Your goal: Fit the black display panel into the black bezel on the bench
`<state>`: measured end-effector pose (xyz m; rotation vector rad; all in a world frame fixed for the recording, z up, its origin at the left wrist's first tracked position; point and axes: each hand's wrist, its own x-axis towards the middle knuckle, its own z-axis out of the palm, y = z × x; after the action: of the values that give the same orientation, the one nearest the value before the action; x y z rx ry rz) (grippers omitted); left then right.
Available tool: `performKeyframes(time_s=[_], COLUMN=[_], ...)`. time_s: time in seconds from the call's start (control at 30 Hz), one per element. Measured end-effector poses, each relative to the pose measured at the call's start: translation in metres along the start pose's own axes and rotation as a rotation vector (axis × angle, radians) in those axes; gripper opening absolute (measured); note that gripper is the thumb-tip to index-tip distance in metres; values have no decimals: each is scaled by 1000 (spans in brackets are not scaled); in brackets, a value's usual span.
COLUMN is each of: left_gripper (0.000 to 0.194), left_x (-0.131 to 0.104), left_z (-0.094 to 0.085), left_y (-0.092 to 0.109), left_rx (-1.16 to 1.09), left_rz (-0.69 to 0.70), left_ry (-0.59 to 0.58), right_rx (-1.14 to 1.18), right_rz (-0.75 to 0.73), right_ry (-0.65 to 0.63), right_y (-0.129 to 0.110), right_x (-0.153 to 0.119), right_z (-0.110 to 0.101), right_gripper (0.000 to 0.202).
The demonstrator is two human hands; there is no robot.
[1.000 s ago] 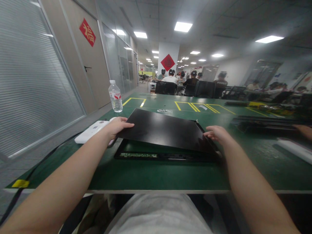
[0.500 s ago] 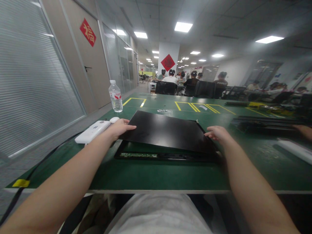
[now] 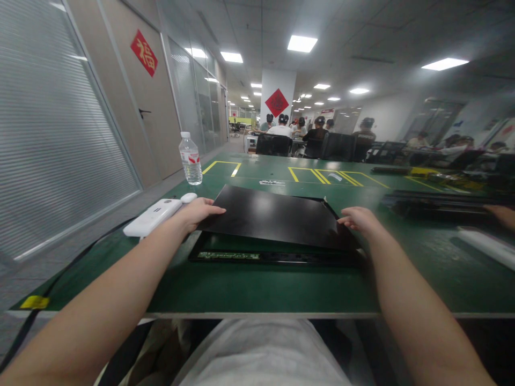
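A flat, glossy black panel (image 3: 273, 214), which looks like a display screen, lies tilted over a shallow black frame (image 3: 314, 259). Its left side is raised off the frame, and its right side sits down near it. My left hand (image 3: 199, 212) pinches the panel's left edge, thumb on top and fingers below. At the right edge, my right hand (image 3: 358, 220) has its fingertips closed on the panel's rim, close to the frame's side. A strip of green circuit board (image 3: 229, 256) shows along the near side of the frame. The panel hides the rest of the frame's inside.
The green table (image 3: 261, 292) carries a white device (image 3: 153, 217) and a water bottle (image 3: 190, 160) on the left. Dark parts (image 3: 438, 203) and a white bar (image 3: 486, 246) lie right, near another person's hand (image 3: 501, 214). Yellow tape (image 3: 317, 177) marks the far side.
The panel's far left corner has come down slightly. Both hands keep nearly the same places and grips.
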<state>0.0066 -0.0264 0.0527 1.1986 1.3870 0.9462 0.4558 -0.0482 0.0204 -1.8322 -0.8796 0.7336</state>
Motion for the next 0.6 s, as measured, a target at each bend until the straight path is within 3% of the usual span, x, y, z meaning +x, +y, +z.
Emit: performKeyframes(time_s=[0.37,0.6], left_gripper=[37,37], left_x=[-4,2], left_z=[5,-2], left_y=[2,3], left_rx=[0,25], left_rz=[32,-2], left_ry=[57,75], right_rx=[18,36], right_rz=[-3,-5], right_ry=[4,-2], right_y=[1,-2], right_x=[3,-3], right_z=[-1,1], right_gripper=[7,3])
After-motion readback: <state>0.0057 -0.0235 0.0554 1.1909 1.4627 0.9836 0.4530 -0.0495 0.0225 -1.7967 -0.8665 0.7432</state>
